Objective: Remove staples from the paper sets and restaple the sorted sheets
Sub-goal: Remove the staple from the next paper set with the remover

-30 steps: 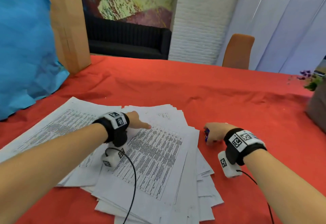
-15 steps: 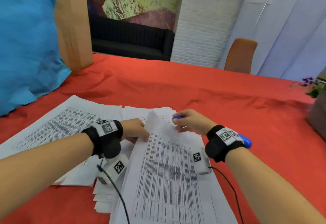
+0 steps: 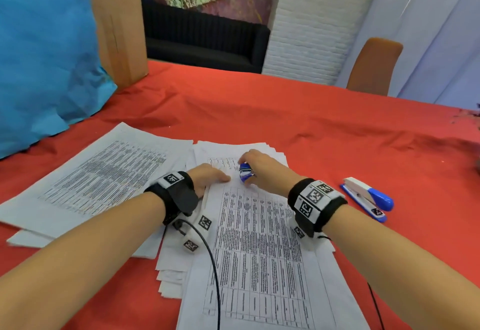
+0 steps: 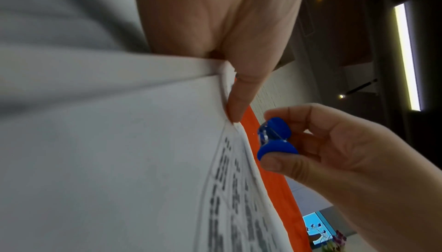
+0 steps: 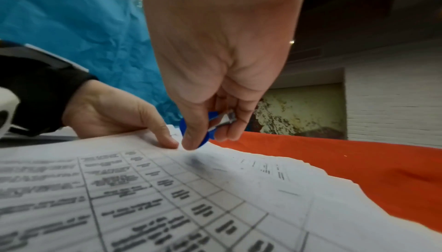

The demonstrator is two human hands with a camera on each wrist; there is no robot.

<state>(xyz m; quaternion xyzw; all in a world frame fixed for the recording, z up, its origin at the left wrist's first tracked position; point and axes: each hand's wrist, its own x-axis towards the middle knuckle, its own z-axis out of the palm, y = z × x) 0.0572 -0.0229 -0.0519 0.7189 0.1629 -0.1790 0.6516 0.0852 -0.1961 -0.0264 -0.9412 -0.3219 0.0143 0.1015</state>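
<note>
Head view: papers (image 3: 257,238) on red tablecloth (image 3: 324,132)

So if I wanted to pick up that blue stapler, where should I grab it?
Probably around its middle, coming down from above. The stapler lies flat on the red cloth, long and narrow, with nothing touching it, so fingers could close on its two long sides. The right hand is nearest, but it is pinching the staple remover.

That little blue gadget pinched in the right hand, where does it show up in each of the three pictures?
Head: the staple remover sits at centre, under the right hand.
Left wrist: staple remover right of centre, pinched between thumb and fingers.
Right wrist: staple remover at centre, mostly hidden behind the thumb.
Shared landmark: the left hand's fingertip pressing the printed sheet beside it.
</note>
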